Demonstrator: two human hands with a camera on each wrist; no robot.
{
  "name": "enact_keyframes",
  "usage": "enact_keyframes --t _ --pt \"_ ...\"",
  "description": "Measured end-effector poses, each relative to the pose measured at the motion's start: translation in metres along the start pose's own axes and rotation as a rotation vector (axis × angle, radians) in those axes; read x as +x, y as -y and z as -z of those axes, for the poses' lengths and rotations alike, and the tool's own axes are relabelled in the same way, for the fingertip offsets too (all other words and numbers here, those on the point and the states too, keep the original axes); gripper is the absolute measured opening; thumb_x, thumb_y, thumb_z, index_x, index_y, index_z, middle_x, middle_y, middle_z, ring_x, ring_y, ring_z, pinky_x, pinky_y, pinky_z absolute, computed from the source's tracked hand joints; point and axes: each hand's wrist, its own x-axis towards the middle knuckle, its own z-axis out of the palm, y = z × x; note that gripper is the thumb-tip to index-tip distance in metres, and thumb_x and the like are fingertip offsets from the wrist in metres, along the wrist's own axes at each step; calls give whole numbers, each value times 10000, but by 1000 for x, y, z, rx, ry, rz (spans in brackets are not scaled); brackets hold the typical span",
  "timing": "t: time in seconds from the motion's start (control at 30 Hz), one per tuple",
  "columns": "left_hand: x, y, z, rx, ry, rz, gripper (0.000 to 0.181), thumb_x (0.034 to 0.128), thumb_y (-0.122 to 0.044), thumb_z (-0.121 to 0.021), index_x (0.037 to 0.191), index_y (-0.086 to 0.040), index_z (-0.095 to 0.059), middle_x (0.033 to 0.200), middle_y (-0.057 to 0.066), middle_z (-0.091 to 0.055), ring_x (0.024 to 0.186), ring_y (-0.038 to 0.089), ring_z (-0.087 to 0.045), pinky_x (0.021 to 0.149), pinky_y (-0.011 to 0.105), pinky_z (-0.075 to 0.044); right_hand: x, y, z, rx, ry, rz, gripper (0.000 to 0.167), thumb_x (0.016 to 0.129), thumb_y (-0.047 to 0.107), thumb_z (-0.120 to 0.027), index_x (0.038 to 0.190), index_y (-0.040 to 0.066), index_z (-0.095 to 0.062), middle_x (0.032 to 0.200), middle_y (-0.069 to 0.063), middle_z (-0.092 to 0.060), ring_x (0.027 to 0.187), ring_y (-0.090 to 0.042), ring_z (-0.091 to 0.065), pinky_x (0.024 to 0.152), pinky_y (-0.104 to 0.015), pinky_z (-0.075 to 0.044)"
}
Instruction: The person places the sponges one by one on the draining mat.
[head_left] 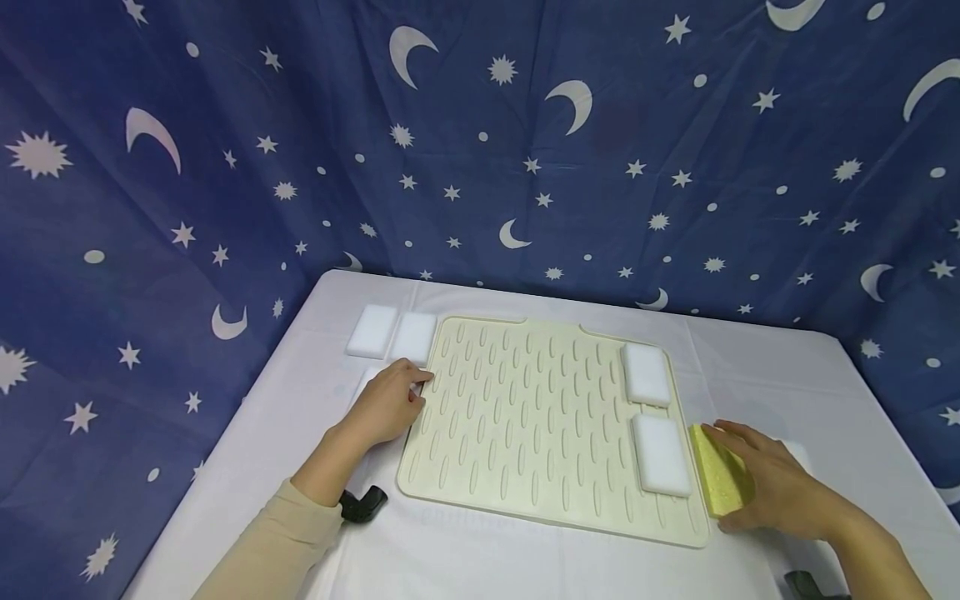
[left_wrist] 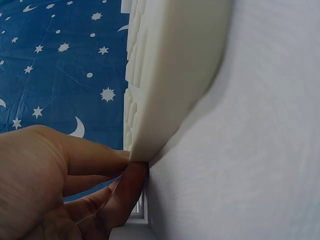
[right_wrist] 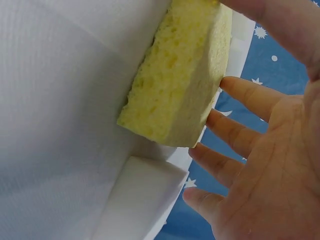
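A cream ridged mat (head_left: pixel 517 417) lies on the white table. At its left edge, my left hand (head_left: pixel 384 404) pinches the rim; in the left wrist view the thumb and fingers of that hand (left_wrist: pixel 75 185) meet at the mat's edge (left_wrist: pixel 170 75). A yellow sponge (head_left: pixel 718 475) sits beside the mat's right edge. My right hand (head_left: pixel 776 483) reaches over this sponge. The right wrist view shows the hand (right_wrist: pixel 270 150) with spread, fairly straight fingers, some fingertips touching the sponge (right_wrist: pixel 175 75).
Two white blocks (head_left: pixel 647 375) (head_left: pixel 662 456) rest on the mat's right side. Beyond my left hand are two more (head_left: pixel 372 331) (head_left: pixel 414 337), with another partly hidden by that hand. A white block (right_wrist: pixel 142 195) lies near the yellow sponge. A starry blue curtain (head_left: pixel 480 150) hangs behind the table.
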Motion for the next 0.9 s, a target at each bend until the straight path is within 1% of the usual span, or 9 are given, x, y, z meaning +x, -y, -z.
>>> enact_keyframes --t 0.17,0.4,0.57,0.7,0.9 --pt "-1 0 0 -1 -1 1 416 919 -23 -651 1333 -11 -683 1142 70 -648 842 142 -579 760 311 -482 -1 0 -1 -1 0 -7 1289 503 433 -999 1590 118 -381 1599 -240 -315 1335 -549 -376 967 -795 -383" --pt "-1 1 -1 0 -3 -10 411 917 -20 -655 1327 -3 -685 1142 74 -651 844 139 -585 748 309 -487 -2 -1 -1 -9 -23 20 1278 507 482 -988 1578 114 -396 1572 -217 -354 1308 -545 -409 953 -776 -391" --pt "-1 0 0 -7 -2 -9 411 920 -20 -647 1329 -9 -685 1154 74 -652 847 140 -584 755 303 -487 -2 -3 0 -3 -36 30 1270 521 522 -979 1575 118 -397 1552 -215 -370 1314 -529 -401 950 -773 -387" --pt "-1 1 0 -11 -8 -9 412 915 -11 -644 1325 -5 -688 1153 76 -653 837 142 -576 749 303 -481 -3 -4 0 16 -60 57 1250 533 527 -979 1571 133 -406 1544 -208 -381 1323 -514 -388 949 -752 -380" --pt "0 1 -1 -10 -8 -6 413 914 -11 -644 1325 -8 -688 1158 76 -655 843 142 -573 762 312 -485 -3 -3 2 -13 -71 57 1255 528 555 -975 1567 134 -411 1527 -209 -400 1316 -510 -404 947 -754 -391"
